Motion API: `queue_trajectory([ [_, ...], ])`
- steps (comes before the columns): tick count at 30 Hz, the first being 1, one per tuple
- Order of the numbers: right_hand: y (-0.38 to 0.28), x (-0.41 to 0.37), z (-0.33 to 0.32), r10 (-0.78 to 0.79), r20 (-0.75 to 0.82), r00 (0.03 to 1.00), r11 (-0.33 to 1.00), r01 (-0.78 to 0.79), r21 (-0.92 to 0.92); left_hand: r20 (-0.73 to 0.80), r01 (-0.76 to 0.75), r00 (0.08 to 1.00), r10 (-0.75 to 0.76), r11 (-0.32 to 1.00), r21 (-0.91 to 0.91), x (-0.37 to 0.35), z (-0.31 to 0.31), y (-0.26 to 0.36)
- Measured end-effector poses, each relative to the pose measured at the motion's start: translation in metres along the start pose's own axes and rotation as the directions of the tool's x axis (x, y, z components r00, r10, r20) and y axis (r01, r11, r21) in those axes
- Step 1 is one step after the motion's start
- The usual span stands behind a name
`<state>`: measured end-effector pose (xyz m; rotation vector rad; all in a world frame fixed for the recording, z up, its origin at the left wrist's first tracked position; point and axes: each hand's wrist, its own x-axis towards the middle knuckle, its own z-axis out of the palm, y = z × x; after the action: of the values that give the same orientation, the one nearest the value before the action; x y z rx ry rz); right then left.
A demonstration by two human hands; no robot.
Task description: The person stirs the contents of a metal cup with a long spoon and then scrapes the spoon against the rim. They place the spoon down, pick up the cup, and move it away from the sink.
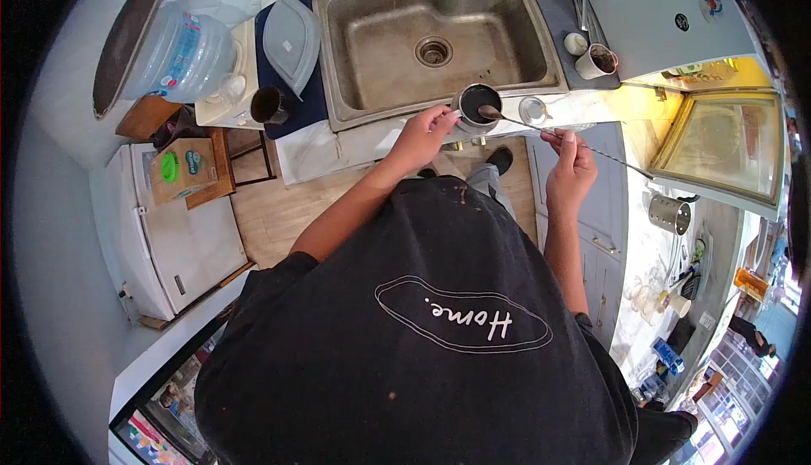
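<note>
Cup is by the counter's front edge, its side pinched in my left grip; my right grip pinches the long spoon. Levering that against the rim could slop the dark contents out.

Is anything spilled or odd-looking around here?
Two small things. A few dark bits lie in the sink, on the side near the cup, perhaps stray crumbs or drips. Light brown specks also dot the front of the black shirt, as if something had splashed or dropped on it.
</note>
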<state>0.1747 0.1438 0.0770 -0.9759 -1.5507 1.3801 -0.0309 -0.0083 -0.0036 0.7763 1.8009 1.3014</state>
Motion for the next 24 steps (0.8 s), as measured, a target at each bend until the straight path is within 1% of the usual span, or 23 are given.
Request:
queue_trajectory([
  [1, -0.001, 0.0, -0.001, 0.003, -0.002, 1.0, 1.0, -0.003, 0.021, -0.004, 0.0, 1.0, 0.0, 1.0, -0.011, 0.001, 0.001, -0.003],
  [4, -0.002, 0.002, 0.004, 0.009, 0.006, 1.0, 1.0, -0.009, -0.004, 0.0, -0.011, 1.0, 0.011, 1.0, -0.01, 0.003, 0.001, -0.006],
  [7, 0.003, 0.004, 0.017, -0.024, 0.027, 0.999, 0.998, 0.026, -0.056, 0.016, -0.01, 1.0, 0.01, 1.0, 0.011, 0.002, 0.001, -0.005],
  [8, 0.009, 0.006, 0.019, -0.053, 0.047, 0.997, 0.992, 0.058, -0.113, 0.02, -0.007, 1.0, 0.007, 1.0, 0.019, 0.002, 0.001, -0.004],
  [11, -0.001, 0.004, 0.022, -0.013, 0.077, 0.997, 0.984, 0.027, -0.176, 0.027, 0.0, 1.0, -0.001, 0.999, 0.034, 0.0, -0.001, 0.003],
  [14, -0.005, 0.006, 0.011, -0.012, 0.084, 0.996, 0.988, 0.025, -0.151, -0.005, -0.019, 1.0, 0.019, 1.0, -0.004, 0.002, 0.0, -0.006],
  [17, -0.003, 0.009, 0.0, -0.023, 0.076, 0.997, 0.985, 0.036, -0.167, -0.012, -0.033, 0.999, 0.033, 0.999, -0.012, 0.003, 0.001, -0.006],
  [20, 0.0, 0.011, -0.005, -0.018, 0.058, 0.998, 0.992, 0.026, -0.127, 0.0, -0.026, 1.0, 0.026, 0.999, -0.02, 0.004, 0.001, -0.008],
  [24, -0.002, 0.013, -0.004, 0.101, -0.006, 0.995, 0.991, -0.1, 0.091, -0.019, -0.046, 0.999, 0.046, 0.999, -0.021, 0.003, 0.001, -0.008],
])
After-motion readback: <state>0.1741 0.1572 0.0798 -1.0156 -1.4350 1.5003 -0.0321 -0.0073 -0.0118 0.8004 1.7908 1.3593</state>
